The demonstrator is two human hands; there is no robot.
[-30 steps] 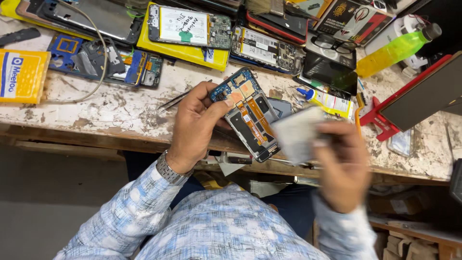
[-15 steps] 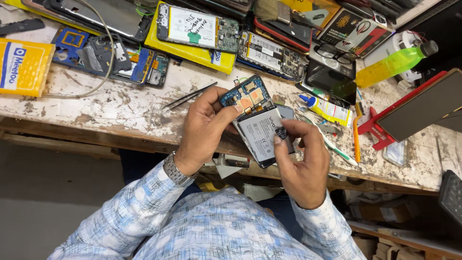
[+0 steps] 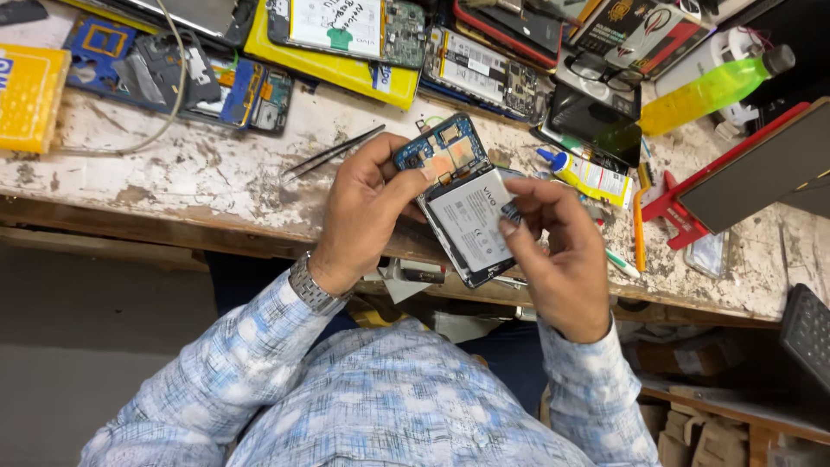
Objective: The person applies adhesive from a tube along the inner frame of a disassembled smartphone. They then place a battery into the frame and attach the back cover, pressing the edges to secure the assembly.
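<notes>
The left hand [image 3: 363,207] holds an opened smartphone [image 3: 458,199] in a closed grip above the front edge of the worn white bench [image 3: 156,164]. The right hand [image 3: 558,251] pinches the white battery [image 3: 471,220] seated in it. Tweezers [image 3: 333,153] lie just beside the left hand.

I note the opened phone [image 3: 462,203] over the workbench's [image 3: 173,173] near edge, between my left hand [image 3: 363,212] and right hand [image 3: 558,259]. Tweezers [image 3: 333,154] lie just left of it; a glue tube [image 3: 588,173] just right. More opened phones [image 3: 346,26] line the far edge.
</notes>
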